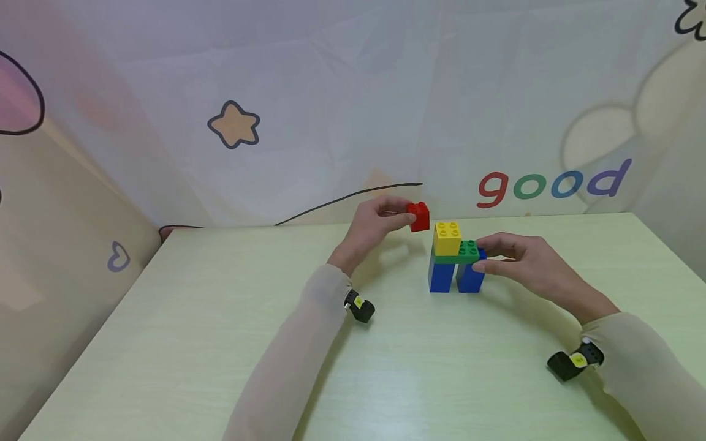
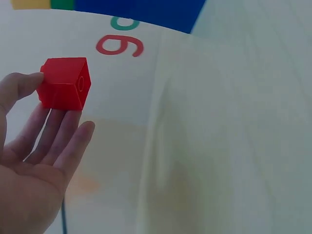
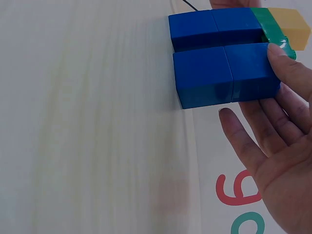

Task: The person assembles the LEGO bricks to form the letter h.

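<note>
A red toy brick (image 1: 419,217) is pinched between the thumb and fingers of my left hand (image 1: 380,220), held up off the table to the left of a small brick structure. That structure stands upright: two pillars of stacked blue bricks (image 3: 202,73), a flat green brick (image 1: 469,250) bridging their tops, and a yellow brick (image 1: 447,239) on the green one's left half. My right hand (image 1: 521,263) grips the right pillar near its top, thumb on the near side and fingers behind. In the left wrist view the red brick (image 2: 64,84) shows its smooth sides.
The pale wooden table (image 1: 220,343) spreads out in front and to both sides. A printed backdrop (image 1: 331,110) with a star and the word "good" rises along its back edge, close behind the bricks. Wrist cameras (image 1: 360,306) sit on both sleeves.
</note>
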The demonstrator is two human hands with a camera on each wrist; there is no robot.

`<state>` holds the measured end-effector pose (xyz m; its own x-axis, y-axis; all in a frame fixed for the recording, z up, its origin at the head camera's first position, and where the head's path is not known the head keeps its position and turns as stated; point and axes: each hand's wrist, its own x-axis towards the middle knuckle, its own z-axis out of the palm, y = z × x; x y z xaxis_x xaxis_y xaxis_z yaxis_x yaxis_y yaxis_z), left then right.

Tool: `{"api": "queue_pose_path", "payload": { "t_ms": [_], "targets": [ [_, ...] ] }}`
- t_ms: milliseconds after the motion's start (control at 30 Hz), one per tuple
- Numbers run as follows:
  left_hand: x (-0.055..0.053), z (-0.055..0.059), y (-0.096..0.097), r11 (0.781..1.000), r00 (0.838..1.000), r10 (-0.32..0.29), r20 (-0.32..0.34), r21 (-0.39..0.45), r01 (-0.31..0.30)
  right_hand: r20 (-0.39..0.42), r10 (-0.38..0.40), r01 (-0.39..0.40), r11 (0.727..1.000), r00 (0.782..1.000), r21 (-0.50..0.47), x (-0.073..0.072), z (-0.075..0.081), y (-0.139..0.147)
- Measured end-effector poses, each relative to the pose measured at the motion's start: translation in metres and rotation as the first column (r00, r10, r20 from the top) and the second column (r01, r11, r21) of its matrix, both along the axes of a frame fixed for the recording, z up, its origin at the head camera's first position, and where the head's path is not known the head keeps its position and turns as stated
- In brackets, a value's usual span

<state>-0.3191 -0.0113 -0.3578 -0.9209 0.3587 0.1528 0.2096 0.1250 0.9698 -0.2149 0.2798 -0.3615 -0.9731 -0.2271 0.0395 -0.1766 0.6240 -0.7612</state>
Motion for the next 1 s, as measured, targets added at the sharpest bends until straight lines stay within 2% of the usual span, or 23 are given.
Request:
{"api": "queue_pose_path", "payload": {
  "t_ms": [233, 433, 767, 1000],
  "targets": [
    [0.01, 0.02, -0.002, 0.999, 0.998, -0.018, -0.053, 0.049, 0.021, -0.003, 0.001, -0.001, 1.0, 1.0, -0.003, 0.0, 0.0, -0.001],
    [0.019, 0.033, -0.002, 0.997, 0.996, -0.024, -0.09, 0.071, 0.03, 0.004, 0.001, -0.001, 1.0, 1.0, -0.005, 0.001, 0.0, -0.001],
    [0.034, 0.048, 0.004, 0.991, 0.987, -0.06, -0.146, 0.111, 0.077, 0.004, 0.003, -0.003, 1.0, 1.0, -0.008, 0.002, 0.001, -0.001],
    [0.038, 0.05, 0.006, 0.989, 0.985, -0.088, -0.151, 0.108, 0.105, 0.004, 0.013, -0.013, 1.0, 1.0, -0.01, 0.002, 0.002, -0.001]
  ]
}}
